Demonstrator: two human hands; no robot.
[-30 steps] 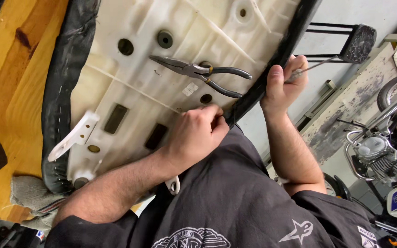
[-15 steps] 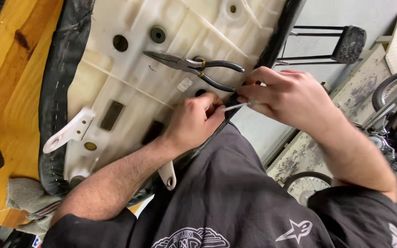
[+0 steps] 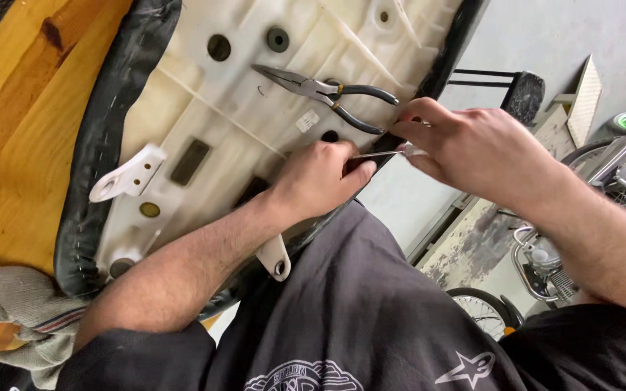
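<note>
Spanning both hands' grip, a thin metal tool (image 3: 378, 153) lies between left hand (image 3: 320, 177) and right hand (image 3: 465, 148).

From my feed, the thin metal tool (image 3: 378, 153) shows only a short stretch between the left hand (image 3: 320, 181) and right hand (image 3: 472, 148); its tip and handle are buried in each grip. The seat pan (image 3: 204, 123) runs off the top edge, and the motorcycle (image 3: 588, 217) is cut off at the right.

An upturned seat pan (image 3: 204, 123) lies on a workbench (image 3: 23, 108). Pliers (image 3: 324, 94) rest on the pan near its right edge. Both hands meet at that edge, left hand (image 3: 320, 177) beside right hand (image 3: 472, 148). A rag (image 3: 27, 315) lies at the bench's near edge.
</note>
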